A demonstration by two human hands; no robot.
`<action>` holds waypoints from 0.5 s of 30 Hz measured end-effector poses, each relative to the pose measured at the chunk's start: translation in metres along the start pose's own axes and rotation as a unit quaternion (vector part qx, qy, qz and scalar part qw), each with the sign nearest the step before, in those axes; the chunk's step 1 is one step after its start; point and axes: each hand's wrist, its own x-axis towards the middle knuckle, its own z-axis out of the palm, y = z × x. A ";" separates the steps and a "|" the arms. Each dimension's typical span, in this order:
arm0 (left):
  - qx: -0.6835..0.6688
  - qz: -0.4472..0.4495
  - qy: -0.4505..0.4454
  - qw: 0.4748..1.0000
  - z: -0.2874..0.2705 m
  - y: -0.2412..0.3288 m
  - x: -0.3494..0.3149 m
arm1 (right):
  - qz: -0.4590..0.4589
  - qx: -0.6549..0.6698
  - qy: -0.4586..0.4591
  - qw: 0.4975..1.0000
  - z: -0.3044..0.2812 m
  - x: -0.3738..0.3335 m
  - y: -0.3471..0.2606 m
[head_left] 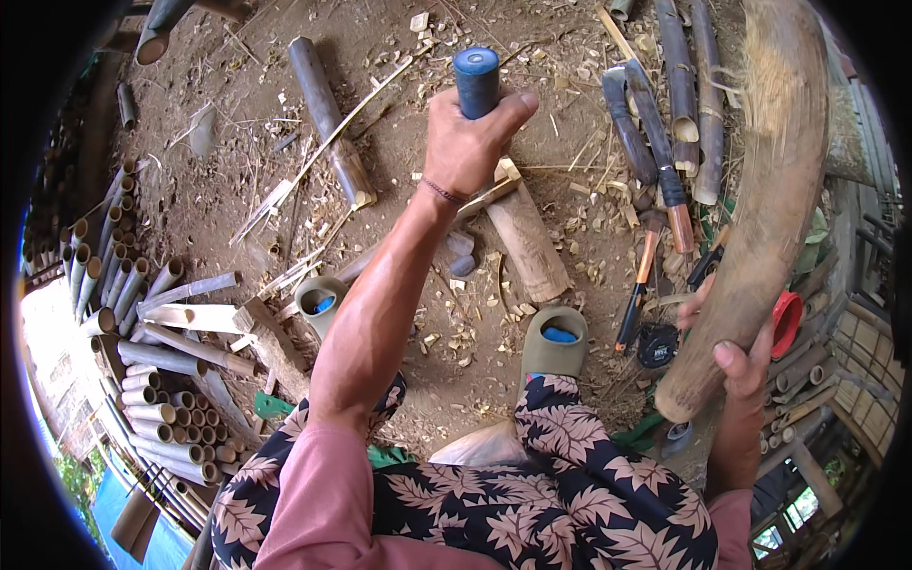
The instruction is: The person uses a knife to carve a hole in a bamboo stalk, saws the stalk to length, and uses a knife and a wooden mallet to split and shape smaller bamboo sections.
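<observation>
My left hand point(465, 147) is closed around a dark blue cylindrical handle point(477, 84) with a flat, lighter blue round end facing up. What lies below the fist is hidden, so the tool's kind does not show. Beneath that hand, a short pale log point(527, 237) lies on the ground, with a strip of wood point(492, 195) across its far end. At the right, my right hand point(746, 366) grips a thick, slightly curved wooden club point(760, 199) near its lower end. Its thumb shows on the near side, and fingertips come round the other side.
Bamboo tubes point(166, 432) are stacked at left. A dark pole point(328, 123) lies ahead on chip-strewn dirt. Sheathed long tools point(655, 142), a hammer point(641, 275), a black tape measure point(657, 344) and a red ring-shaped thing point(787, 325) are at right. Olive clogs point(554, 347) are on my feet.
</observation>
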 end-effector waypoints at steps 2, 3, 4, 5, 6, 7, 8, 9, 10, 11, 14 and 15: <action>0.019 -0.008 0.004 1.000 0.001 -0.006 0.001 | 0.015 -0.018 0.021 0.999 0.005 0.005 -0.017; 0.038 -0.010 0.004 0.999 0.001 -0.008 0.003 | 0.012 -0.025 0.017 0.999 0.006 0.007 -0.021; 0.057 -0.011 0.005 0.998 0.000 -0.011 0.004 | 0.009 -0.031 0.011 0.999 0.006 0.009 -0.024; 0.076 -0.012 0.006 0.997 0.001 -0.012 0.005 | 0.005 -0.038 0.006 0.999 0.006 0.012 -0.027; 0.083 -0.015 0.000 0.996 0.001 -0.013 0.006 | -0.028 -0.035 0.013 0.999 0.008 0.014 -0.030; 0.090 -0.018 -0.005 0.996 0.001 -0.014 0.007 | -0.046 -0.030 0.011 0.998 0.008 0.017 -0.035; 0.098 -0.022 -0.010 0.995 0.001 -0.013 0.007 | -0.064 -0.025 0.009 0.998 0.008 0.019 -0.041; 0.109 -0.017 -0.020 0.994 0.002 -0.013 0.006 | -0.082 -0.019 0.007 0.996 0.008 0.022 -0.045; 0.121 -0.012 -0.031 0.992 0.004 -0.013 0.005 | -0.109 -0.030 0.007 0.994 0.007 0.025 -0.045; 0.134 -0.007 -0.041 0.990 0.007 -0.011 0.004 | -0.100 -0.040 0.023 0.994 0.009 0.026 -0.046; 0.180 -0.064 -0.084 0.978 0.023 -0.010 0.001 | -0.116 -0.179 0.038 0.976 0.022 0.038 -0.043; 0.199 -0.079 -0.098 0.972 0.027 -0.006 0.000 | -0.150 -0.292 0.020 0.945 0.028 0.051 -0.038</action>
